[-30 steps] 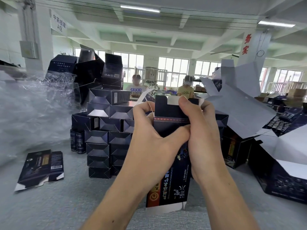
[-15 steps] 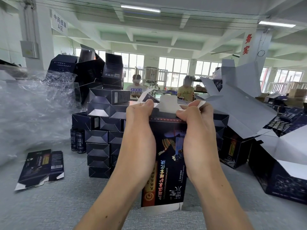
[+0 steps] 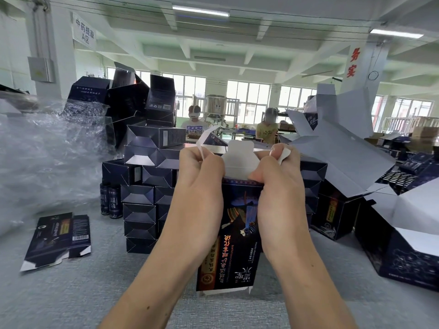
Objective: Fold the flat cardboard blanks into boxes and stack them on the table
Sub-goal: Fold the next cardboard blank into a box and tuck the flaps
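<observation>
A: Big heap of crumpled clear plastic wrap hogging the left. Two dark bottles upright just right of it.

B: Yep. Way back by the windows, a person in a white shirt and a person in yellow, steel tank between them. Hanging sign and grey wall box upper left, red characters on the right pillar.

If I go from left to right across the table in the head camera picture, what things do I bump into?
A flat cardboard blank → two small dark bottles → left hand → box being folded → right hand → big open box.
</observation>
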